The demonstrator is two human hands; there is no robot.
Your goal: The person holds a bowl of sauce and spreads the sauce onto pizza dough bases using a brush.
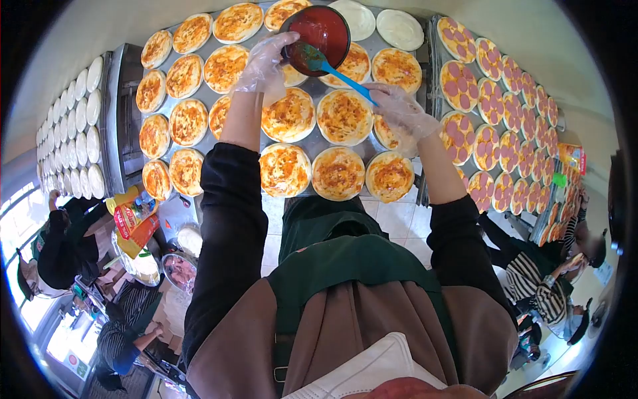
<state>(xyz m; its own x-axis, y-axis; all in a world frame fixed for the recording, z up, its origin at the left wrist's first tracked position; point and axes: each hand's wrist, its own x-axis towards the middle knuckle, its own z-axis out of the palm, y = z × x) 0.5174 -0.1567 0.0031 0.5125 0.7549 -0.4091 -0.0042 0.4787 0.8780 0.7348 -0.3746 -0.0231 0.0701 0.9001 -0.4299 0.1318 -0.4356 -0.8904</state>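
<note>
My left hand (267,61), in a clear plastic glove, grips the rim of a dark bowl (330,28) with red sauce inside. The bowl is tilted over the far part of the metal table. My right hand (397,106), also gloved, holds the handle of a blue spatula (345,80), whose sauce-covered head lies in the bowl. Below and around my hands are rows of sauced pizza bases (288,114). Two plain white bases (399,29) lie at the far right of this table, next to each other.
Pizzas with sliced sausage (458,84) cover the table on the right. Plain bases (87,106) fill the rack on the left. At lower left are red and yellow packages (136,223) and a bowl of meat (178,271). Several people stand on both sides.
</note>
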